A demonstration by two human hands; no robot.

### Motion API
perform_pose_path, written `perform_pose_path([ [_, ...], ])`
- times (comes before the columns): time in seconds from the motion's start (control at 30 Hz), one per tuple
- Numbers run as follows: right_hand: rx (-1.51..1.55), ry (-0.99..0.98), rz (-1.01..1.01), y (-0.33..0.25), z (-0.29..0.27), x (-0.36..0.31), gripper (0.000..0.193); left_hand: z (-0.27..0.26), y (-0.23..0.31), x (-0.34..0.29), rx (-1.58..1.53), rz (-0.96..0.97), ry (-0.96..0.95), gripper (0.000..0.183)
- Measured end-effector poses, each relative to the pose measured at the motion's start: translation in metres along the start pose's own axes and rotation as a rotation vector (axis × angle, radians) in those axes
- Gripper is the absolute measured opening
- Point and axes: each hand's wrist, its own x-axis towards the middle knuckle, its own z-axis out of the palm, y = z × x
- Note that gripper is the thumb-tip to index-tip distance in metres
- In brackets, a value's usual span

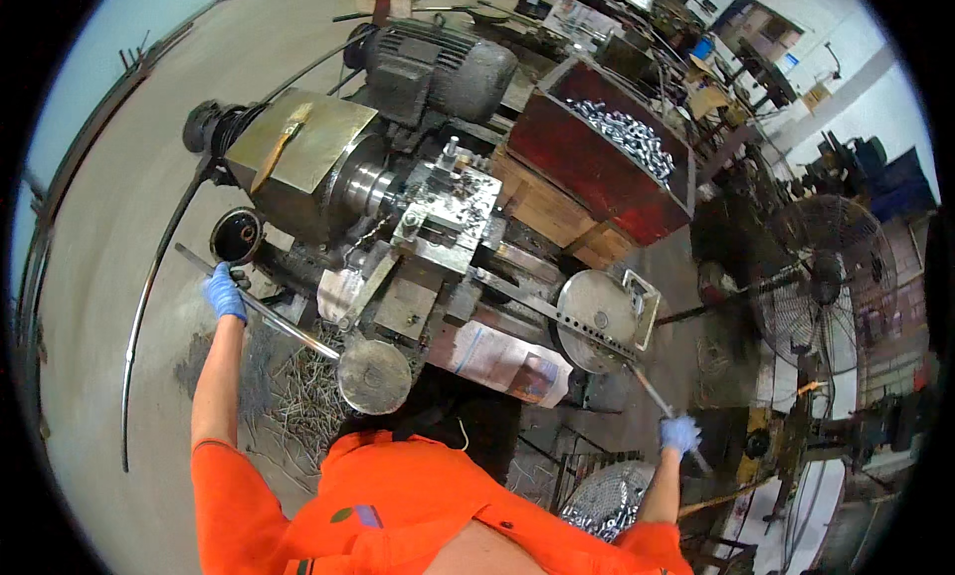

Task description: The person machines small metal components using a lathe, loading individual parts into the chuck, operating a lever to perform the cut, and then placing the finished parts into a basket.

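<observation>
My left hand, in a blue glove, is closed round a long metal lever bar. That bar runs to a round grey disc at the front of a lathe-like machine. Off to the right, my right hand, also blue-gloved, grips a second lever bar, which reaches up to a perforated flat arm beside a larger round plate. Between my arms sit the machine's shiny spindle and a metal tool block sprinkled with dark chips.
A red bin of small shiny metal parts stands behind the tool block on a wooden support. A grey motor is at the back, and a basket of parts is low right. Curly swarf lies below the left lever. A fan stands right.
</observation>
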Motion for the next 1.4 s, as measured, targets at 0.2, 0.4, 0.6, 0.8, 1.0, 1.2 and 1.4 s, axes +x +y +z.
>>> perform_pose_path([
  [0.2, 0.178, -0.069, -0.028, -0.118, -0.067, 0.085, 0.058, -0.016, -0.031, 0.03, 0.19, -0.027, -0.064, 0.023],
  [0.4, 0.558, 0.266, -0.291, -0.114, -0.039, 0.028, 0.072, -0.087, -0.04, 0.071, 0.062, -0.172, -0.126, 0.043],
  [0.6, 0.699, -0.014, -0.211, -0.062, 0.016, -0.048, 0.053, -0.055, -0.087, 0.052, 1.658, 0.524, -0.645, 0.036],
  [0.8, 0.872, -0.212, -0.17, -0.055, 0.034, -0.09, 0.04, -0.015, -0.068, -0.013, 1.455, 0.424, -0.676, 0.043],
  [1.0, 0.905, -0.14, -0.254, -0.07, -0.026, -0.096, 0.029, -0.054, -0.131, 0.026, 1.826, 0.603, -0.926, 0.036],
  [1.2, 1.064, -0.028, -0.352, -0.081, -0.047, -0.077, 0.022, -0.041, -0.052, -0.003, 1.761, 0.539, -0.769, 0.034],
  [1.4, 1.111, -0.05, -0.367, -0.094, -0.059, -0.099, 0.019, -0.042, 0.063, -0.07, 0.733, 0.476, -0.484, 0.028],
])
